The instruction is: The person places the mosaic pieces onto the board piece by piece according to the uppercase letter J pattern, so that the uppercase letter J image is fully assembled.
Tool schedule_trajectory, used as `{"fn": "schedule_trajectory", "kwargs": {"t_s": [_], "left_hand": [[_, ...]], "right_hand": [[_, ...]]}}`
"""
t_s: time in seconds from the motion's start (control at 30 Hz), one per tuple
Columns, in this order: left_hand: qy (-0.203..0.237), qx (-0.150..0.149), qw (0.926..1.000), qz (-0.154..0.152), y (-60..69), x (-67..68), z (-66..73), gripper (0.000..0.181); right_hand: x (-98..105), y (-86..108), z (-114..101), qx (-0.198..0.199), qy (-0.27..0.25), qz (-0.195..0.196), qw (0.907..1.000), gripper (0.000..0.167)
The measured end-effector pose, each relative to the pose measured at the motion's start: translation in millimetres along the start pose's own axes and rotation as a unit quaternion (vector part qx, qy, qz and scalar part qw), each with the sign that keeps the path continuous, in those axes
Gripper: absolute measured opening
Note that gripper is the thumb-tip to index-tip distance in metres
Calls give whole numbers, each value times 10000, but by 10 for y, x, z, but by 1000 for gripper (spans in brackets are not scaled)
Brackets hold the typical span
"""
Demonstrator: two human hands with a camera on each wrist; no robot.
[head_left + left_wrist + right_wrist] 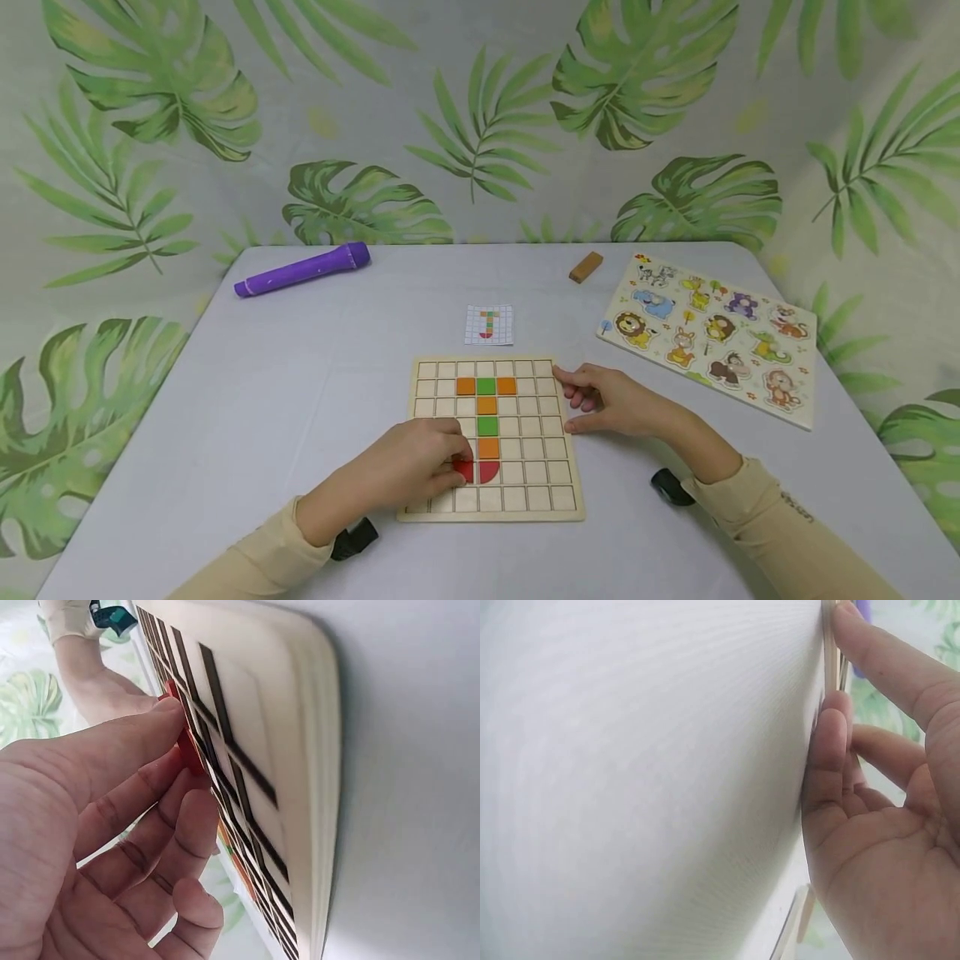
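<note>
A wooden grid board [536,498] lies on the table, bearing orange and green square tiles, a column of them under a short top row. Below the column sits a red quarter-round tile [488,472]. Just left of it, my left hand [416,462] pinches another red tile [466,471] between thumb and fingers, against the board; the fingers hide part of its outline. In the left wrist view, this red tile [190,752] shows beside the thumb tip. My right hand [618,402] touches the board's right edge with spread thumb and index finger, the other fingers loosely bent.
Behind the board lies a small pattern card [489,325] with a similar coloured figure. A purple microphone-shaped object [303,270] is at the back left, a small brown wooden block [586,267] at the back right. An animal puzzle board [708,337] lies on the right.
</note>
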State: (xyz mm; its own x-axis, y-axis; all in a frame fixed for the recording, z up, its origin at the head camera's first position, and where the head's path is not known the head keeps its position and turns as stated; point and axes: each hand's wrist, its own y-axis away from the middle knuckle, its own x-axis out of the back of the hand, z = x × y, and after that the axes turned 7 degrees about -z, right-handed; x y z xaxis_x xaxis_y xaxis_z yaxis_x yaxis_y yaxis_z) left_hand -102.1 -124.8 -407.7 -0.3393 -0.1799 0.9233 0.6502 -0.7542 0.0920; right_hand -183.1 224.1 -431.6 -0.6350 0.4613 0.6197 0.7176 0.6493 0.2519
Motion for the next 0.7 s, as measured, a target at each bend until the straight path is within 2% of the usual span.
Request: {"fn": "schedule_trajectory", "kwargs": {"t_s": [0.23,0.7], "left_hand": [[-123,-67,9998,130,-23,-39,7,10],[-234,-160,9995,169,-42,-39,22,12]], "right_hand": [[0,-1,9,57,39,-19,10000,87],[13,2,-8,77,68,-57,9999,87]]}}
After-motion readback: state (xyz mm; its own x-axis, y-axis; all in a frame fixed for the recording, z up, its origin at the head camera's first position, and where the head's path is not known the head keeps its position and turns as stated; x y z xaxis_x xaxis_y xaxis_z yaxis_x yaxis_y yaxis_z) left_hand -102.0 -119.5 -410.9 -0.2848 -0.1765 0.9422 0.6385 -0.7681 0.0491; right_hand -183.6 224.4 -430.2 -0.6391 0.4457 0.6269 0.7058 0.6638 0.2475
